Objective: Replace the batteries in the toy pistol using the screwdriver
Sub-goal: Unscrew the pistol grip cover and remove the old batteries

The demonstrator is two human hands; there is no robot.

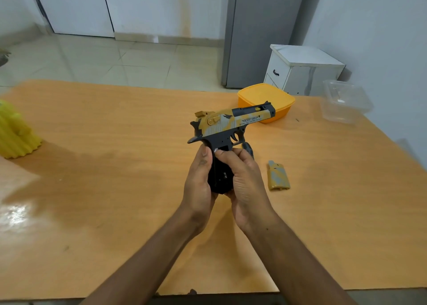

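Hands are meeting at frame centre, the left hand [199, 184] wrapping the grip of the toy pistol [231, 129] (barrel aiming upper right, grip running down toward the wrists) while the right hand [242, 180] is pinching at the open compartment, the battery cover [278, 175] lying just right.

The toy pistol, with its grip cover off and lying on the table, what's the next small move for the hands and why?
Probably press the battery under the right hand fingertips down until it seats. The left hand grips the toy pistol by its open grip, the right fingers work at the compartment's top, and the grip cover lies apart on the table, so closing up likely comes later.
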